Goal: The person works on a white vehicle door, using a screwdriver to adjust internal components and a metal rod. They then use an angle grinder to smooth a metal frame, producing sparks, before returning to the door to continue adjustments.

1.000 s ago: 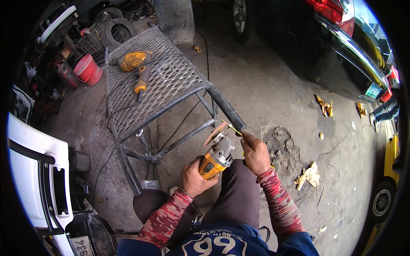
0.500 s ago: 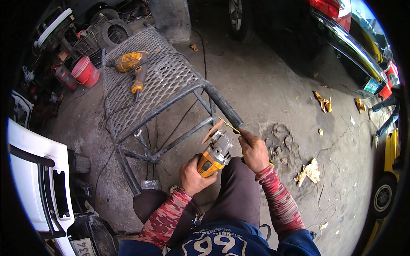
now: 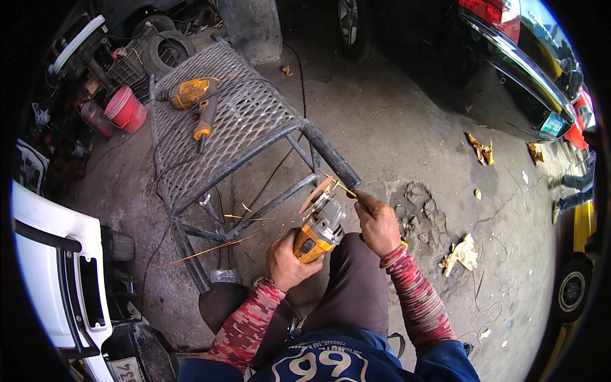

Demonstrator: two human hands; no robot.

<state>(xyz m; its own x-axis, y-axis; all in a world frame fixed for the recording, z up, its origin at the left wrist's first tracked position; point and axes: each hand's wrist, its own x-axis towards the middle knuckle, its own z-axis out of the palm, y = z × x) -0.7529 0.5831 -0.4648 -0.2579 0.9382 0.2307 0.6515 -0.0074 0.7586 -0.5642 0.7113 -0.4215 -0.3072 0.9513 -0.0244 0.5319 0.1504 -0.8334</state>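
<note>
My left hand (image 3: 287,261) is wrapped around the yellow body of an angle grinder (image 3: 312,243), just above my knee. Its thin reddish disc (image 3: 315,196) faces up and to the left. Between the fingertips of my right hand (image 3: 380,230) is a thin, brass-coloured metal piece (image 3: 345,189), whose far end meets the disc. My fingers hide the rest of the piece. Orange sparks (image 3: 213,250) streak from the disc toward the lower left.
Ahead stands a metal-mesh table (image 3: 248,130) carrying a yellow power drill (image 3: 191,93) and a slim yellow-grey power tool (image 3: 205,122). Cords trail across the floor. A red bucket (image 3: 125,108) is far left, a white bumper (image 3: 48,223) near left, a dark car (image 3: 445,83) far right.
Sparks have appeared, flying left from the disc. The metal piece's tip has shifted slightly against the disc. Both hands keep their grip in nearly the same place.
</note>
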